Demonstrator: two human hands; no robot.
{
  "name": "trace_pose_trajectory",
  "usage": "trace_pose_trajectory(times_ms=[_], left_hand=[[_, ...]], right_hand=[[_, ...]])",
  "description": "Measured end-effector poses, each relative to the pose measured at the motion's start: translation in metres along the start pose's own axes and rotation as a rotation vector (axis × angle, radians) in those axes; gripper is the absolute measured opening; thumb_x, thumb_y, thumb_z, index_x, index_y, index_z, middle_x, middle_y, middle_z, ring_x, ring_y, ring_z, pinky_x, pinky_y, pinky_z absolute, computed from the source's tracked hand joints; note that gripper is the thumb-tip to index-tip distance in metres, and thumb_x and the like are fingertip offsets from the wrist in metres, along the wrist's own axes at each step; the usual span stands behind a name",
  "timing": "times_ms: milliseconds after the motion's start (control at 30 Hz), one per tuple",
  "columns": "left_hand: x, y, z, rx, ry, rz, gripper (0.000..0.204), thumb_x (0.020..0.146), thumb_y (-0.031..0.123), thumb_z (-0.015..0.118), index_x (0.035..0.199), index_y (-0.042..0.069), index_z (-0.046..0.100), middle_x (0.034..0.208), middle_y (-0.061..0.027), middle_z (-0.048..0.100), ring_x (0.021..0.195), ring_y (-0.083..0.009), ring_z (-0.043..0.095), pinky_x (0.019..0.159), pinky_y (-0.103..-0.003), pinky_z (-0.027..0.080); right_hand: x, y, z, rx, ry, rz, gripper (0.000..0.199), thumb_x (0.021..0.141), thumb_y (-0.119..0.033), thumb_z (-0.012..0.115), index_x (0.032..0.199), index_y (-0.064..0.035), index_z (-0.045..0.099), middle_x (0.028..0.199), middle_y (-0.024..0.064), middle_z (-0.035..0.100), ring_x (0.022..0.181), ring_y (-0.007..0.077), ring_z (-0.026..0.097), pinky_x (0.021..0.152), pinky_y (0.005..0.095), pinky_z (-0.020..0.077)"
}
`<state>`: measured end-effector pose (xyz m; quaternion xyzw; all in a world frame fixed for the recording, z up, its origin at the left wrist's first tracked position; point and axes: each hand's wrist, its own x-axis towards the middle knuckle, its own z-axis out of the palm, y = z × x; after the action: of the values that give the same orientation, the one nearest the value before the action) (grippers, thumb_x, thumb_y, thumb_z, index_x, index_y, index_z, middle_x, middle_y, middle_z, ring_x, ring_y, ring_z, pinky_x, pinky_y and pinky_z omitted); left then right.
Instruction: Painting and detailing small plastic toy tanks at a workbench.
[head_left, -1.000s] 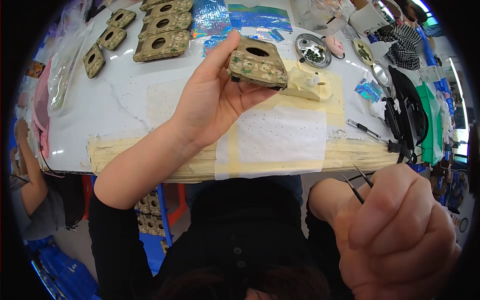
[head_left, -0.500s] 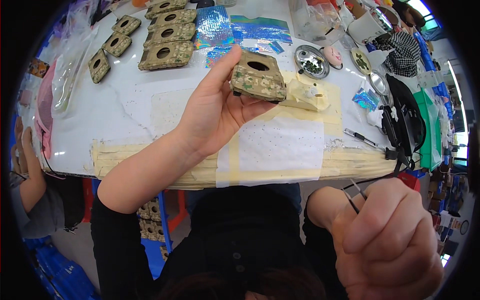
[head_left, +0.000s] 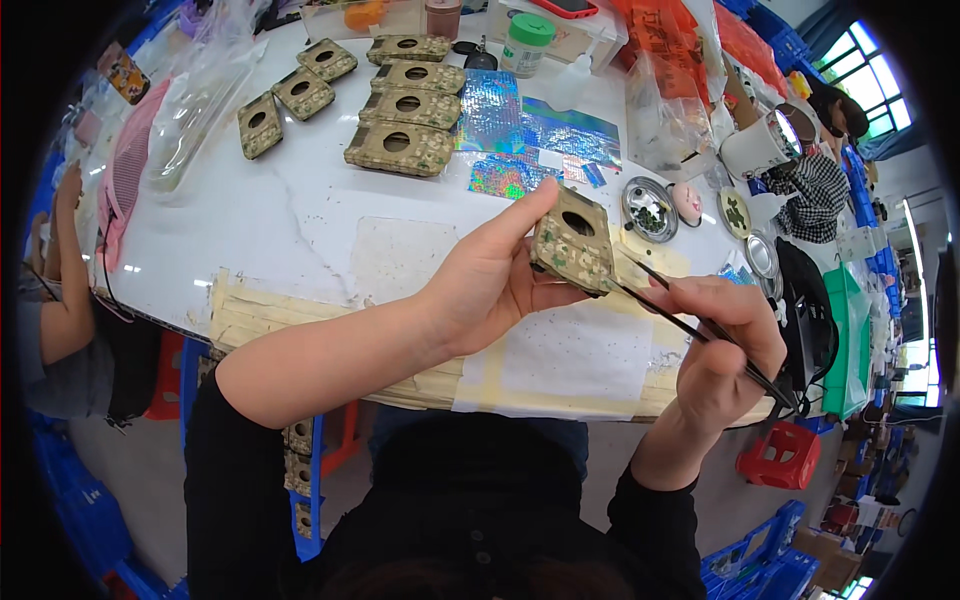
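Note:
My left hand [head_left: 485,275] holds up a camouflage-patterned model tank hull [head_left: 568,258] by its left side, thumb on its upper edge. A round dark hole shows in its top face. In my right hand [head_left: 735,335] are dark, slim tweezers [head_left: 662,313], held with their tips apart. One tip lies at the hull's lower right corner; whether it touches, and whether a small part is there, I cannot make out. Beyond my hands, a round metal dish [head_left: 668,232] contains small dark green pieces.
More camouflage hulls [head_left: 400,165] stand in a column at the back, with several others to their left. Shiny holographic sheets [head_left: 570,132] lie beside them. A black bag [head_left: 795,270] and a green tray [head_left: 848,340] are at the right. Another person's arm [head_left: 70,270] is at far left.
My right hand has come up from the lower right with the tweezers to the hull. The left hand still holds the hull, now turned somewhat. The view has shifted.

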<state>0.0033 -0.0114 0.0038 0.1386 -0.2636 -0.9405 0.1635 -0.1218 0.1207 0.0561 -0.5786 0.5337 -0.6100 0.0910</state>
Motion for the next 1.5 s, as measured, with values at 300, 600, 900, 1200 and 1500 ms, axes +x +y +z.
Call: trace_pose_trajectory(times_ms=[300, 600, 900, 1200, 1500], left_hand=[[-0.002, 0.000, 0.001, 0.006, -0.025, -0.012, 0.047, 0.095, 0.046, 0.037, 0.118, 0.007, 0.050, 0.108, -0.0068, 0.060, 0.097, -0.0145, 0.061, 0.084, -0.030, 0.053], [-0.002, 0.000, 0.002, 0.026, 0.001, -0.012, 0.048, 0.095, 0.047, 0.037, 0.117, 0.006, 0.051, 0.105, -0.0065, 0.061, 0.095, -0.0146, 0.062, 0.080, -0.030, 0.054], [-0.003, 0.000, 0.003, 0.050, 0.011, -0.003, 0.049, 0.095, 0.048, 0.036, 0.117, 0.006, 0.050, 0.105, -0.0058, 0.061, 0.093, -0.0134, 0.062, 0.078, -0.028, 0.055], [-0.003, 0.000, 0.003, 0.062, 0.006, 0.007, 0.048, 0.095, 0.048, 0.037, 0.117, 0.008, 0.051, 0.105, -0.0050, 0.060, 0.094, -0.0130, 0.061, 0.078, -0.029, 0.053], [-0.002, 0.000, 0.003, 0.064, 0.017, 0.001, 0.048, 0.094, 0.048, 0.038, 0.117, 0.008, 0.051, 0.106, -0.0048, 0.060, 0.094, -0.0131, 0.061, 0.078, -0.029, 0.053]], right_hand=[[0.007, 0.024, 0.011, 0.248, -0.046, 0.151, 0.013, 0.079, 0.000, 0.067, 0.088, 0.0051, 0.059, 0.086, 0.0146, 0.067, 0.085, 0.0192, 0.065, 0.088, 0.0349, 0.0485], [0.005, 0.025, 0.013, 0.275, -0.029, 0.228, 0.010, 0.081, 0.002, 0.064, 0.090, 0.0066, 0.059, 0.088, 0.0154, 0.067, 0.084, 0.0146, 0.064, 0.077, 0.0244, 0.0497], [0.004, 0.026, 0.013, 0.260, -0.030, 0.224, 0.010, 0.082, 0.002, 0.064, 0.089, 0.0064, 0.059, 0.088, 0.0154, 0.067, 0.083, 0.0139, 0.064, 0.076, 0.0236, 0.0495], [0.004, 0.028, 0.012, 0.271, -0.041, 0.213, 0.010, 0.082, 0.001, 0.063, 0.089, 0.0067, 0.058, 0.089, 0.0155, 0.067, 0.083, 0.0138, 0.063, 0.076, 0.0236, 0.0494], [0.004, 0.029, 0.011, 0.303, -0.047, 0.216, 0.011, 0.083, 0.000, 0.062, 0.090, 0.0072, 0.057, 0.089, 0.0166, 0.067, 0.081, 0.0145, 0.064, 0.075, 0.0245, 0.0505]])
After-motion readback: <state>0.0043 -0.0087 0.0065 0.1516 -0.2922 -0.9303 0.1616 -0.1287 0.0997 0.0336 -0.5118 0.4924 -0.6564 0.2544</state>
